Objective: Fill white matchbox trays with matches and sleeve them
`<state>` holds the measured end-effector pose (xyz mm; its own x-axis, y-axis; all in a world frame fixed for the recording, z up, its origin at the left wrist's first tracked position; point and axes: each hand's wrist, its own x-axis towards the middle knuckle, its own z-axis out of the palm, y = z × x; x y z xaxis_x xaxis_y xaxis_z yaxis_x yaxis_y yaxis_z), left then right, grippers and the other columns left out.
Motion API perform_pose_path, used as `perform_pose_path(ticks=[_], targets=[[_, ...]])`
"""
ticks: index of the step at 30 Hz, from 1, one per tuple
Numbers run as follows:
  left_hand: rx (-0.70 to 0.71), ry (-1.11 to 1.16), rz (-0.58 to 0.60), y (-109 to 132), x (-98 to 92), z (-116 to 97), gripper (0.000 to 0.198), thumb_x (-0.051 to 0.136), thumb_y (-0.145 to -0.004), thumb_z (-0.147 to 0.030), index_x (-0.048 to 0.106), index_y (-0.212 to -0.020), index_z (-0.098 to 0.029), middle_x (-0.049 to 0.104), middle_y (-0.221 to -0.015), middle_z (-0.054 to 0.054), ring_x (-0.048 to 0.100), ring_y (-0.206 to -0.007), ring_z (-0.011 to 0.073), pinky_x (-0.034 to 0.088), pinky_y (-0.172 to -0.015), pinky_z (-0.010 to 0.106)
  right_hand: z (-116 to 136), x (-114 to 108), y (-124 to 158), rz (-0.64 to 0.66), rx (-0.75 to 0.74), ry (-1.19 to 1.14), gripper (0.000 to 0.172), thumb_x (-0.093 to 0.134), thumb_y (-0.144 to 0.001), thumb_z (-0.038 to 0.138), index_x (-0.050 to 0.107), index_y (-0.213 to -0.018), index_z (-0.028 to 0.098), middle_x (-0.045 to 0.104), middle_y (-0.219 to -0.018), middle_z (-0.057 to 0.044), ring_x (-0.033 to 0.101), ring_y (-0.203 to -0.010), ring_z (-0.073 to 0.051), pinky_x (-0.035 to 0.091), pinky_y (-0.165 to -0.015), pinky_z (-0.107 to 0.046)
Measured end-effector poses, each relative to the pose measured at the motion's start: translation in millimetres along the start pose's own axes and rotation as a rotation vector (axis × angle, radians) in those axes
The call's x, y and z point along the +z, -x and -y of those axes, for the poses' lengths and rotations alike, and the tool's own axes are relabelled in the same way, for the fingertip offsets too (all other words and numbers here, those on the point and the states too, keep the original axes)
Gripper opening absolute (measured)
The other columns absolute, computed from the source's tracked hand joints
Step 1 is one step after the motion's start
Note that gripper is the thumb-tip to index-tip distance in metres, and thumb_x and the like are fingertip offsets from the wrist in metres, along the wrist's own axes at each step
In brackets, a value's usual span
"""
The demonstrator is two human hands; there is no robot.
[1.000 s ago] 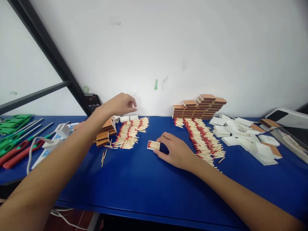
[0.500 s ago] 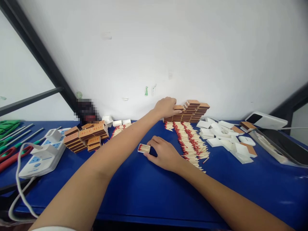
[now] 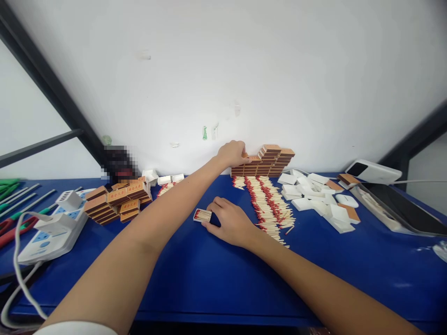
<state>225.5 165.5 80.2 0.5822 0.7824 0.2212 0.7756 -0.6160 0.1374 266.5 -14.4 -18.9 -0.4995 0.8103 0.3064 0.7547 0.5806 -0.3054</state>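
Observation:
My left hand (image 3: 232,153) reaches to the left end of a stack of brown-sided matchboxes (image 3: 270,163) against the wall. Its fingers are closed around a matchbox (image 3: 245,156) on top there, mostly covered by the hand. Nearer to me, my right hand (image 3: 230,221) rests low over the blue table. Its thumb and fingers pinch the right end of a small white matchbox tray (image 3: 202,215) filled with red-tipped matches. Just right of that hand, rows of loose matches (image 3: 267,204) run from the stack toward me.
White empty trays (image 3: 317,195) lie heaped on the right, near a white power bank (image 3: 373,171) and a black pouch (image 3: 405,209). To the left are more matchboxes (image 3: 118,200), a power strip (image 3: 59,232) with cables, and green- and red-handled tools (image 3: 21,214).
The view has turned slightly right, so everything sits further left. My left hand has shifted slightly at the stack's left end, while my right hand keeps its pinch on the filled tray.

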Motion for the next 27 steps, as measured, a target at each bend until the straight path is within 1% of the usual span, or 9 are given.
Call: perform_pose_path(ticks=[4,9,12,15,17,19,21,24,27], targets=[[0.01,-0.004,0.011,-2,0.1,-1,0.042,0.08,-0.083,-0.043,0.071,-0.114,-0.016,0.072,-0.124,0.014,0.068,-0.11,0.028,0.052,-0.09,0.035,-1,1,0,0.0,-0.002,0.0,0.03,0.063,-0.099,0.044,0.067,-0.112,0.018,0.066,-0.112,-0.01,0.062,-0.104,-0.026,0.053,-0.092,-0.041],[0.031,-0.005,-0.007,0,-0.8,-2,0.048,0.085,-0.078,-0.045,0.07,-0.112,-0.015,0.071,-0.121,0.014,0.068,-0.107,0.0294,0.052,-0.087,0.036,-1,0,1,-0.002,-0.015,0.013,0.029,0.061,-0.1,0.043,0.067,-0.111,0.017,0.066,-0.112,-0.011,0.062,-0.104,-0.026,0.052,-0.092,-0.041],[0.066,-0.004,-0.06,8,-6.6,-6,0.046,0.085,-0.077,-0.043,0.069,-0.109,-0.015,0.068,-0.124,0.016,0.066,-0.109,0.0309,0.05,-0.089,0.038,-1,1,1,0.0,-0.012,0.008,0.028,0.061,-0.1,0.043,0.066,-0.112,0.018,0.065,-0.112,-0.01,0.062,-0.103,-0.026,0.052,-0.09,-0.04],[0.11,0.017,-0.134,26,-19.3,-7,0.041,0.083,-0.08,-0.041,0.067,-0.108,-0.016,0.068,-0.124,0.013,0.064,-0.113,0.0295,0.049,-0.092,0.038,-2,0,1,-0.002,-0.011,-0.014,0.027,0.061,-0.099,0.043,0.066,-0.111,0.019,0.065,-0.112,-0.01,0.063,-0.103,-0.025,0.052,-0.089,-0.039],[0.132,0.045,-0.164,47,-29.1,-3,0.04,0.081,-0.082,-0.041,0.066,-0.109,-0.018,0.071,-0.118,0.01,0.064,-0.112,0.027,0.048,-0.091,0.036,-4,-3,1,-0.018,-0.002,-0.031,0.026,0.062,-0.098,0.044,0.066,-0.108,0.02,0.066,-0.112,-0.009,0.064,-0.098,-0.023,0.051,-0.087,-0.037],[0.139,0.084,-0.156,75,-36.4,8,0.041,0.082,-0.081,-0.043,0.065,-0.111,-0.018,0.074,-0.111,0.007,0.067,-0.1,0.0231,0.049,-0.082,0.033,-9,-10,0,-0.05,0.022,-0.029,0.024,0.063,-0.096,0.043,0.066,-0.104,0.02,0.067,-0.11,-0.008,0.066,-0.093,-0.022,0.05,-0.082,-0.035],[0.149,0.169,-0.132,109,-39.0,23,0.038,0.081,-0.082,-0.045,0.068,-0.108,-0.02,0.076,-0.108,0.007,0.069,-0.093,0.0214,0.049,-0.078,0.032,-17,-20,-2,-0.075,0.053,-0.017,0.023,0.066,-0.093,0.04,0.066,-0.102,0.02,0.07,-0.105,-0.007,0.066,-0.09,-0.023,0.048,-0.077,-0.034],[0.054,0.243,-0.085,162,-33.2,47,0.034,0.079,-0.085,-0.049,0.074,-0.105,-0.022,0.078,-0.107,0.004,0.07,-0.086,0.0197,0.05,-0.077,0.032,-34,-35,-5,-0.067,0.112,-0.051,0.023,0.067,-0.09,0.039,0.068,-0.1,0.019,0.072,-0.093,-0.005,0.065,-0.079,-0.021,0.043,-0.069,-0.032],[-0.022,0.421,-0.034,205,-19.7,65,0.044,0.078,-0.086,-0.052,0.073,-0.119,-0.024,0.078,-0.116,0.005,0.072,-0.092,0.0201,0.056,-0.083,0.034,-48,-44,-8,-0.094,0.16,-0.179,0.026,0.069,-0.088,0.045,0.071,-0.097,0.02,0.069,-0.078,-0.001,0.061,-0.068,-0.018,0.042,-0.064,-0.031]])
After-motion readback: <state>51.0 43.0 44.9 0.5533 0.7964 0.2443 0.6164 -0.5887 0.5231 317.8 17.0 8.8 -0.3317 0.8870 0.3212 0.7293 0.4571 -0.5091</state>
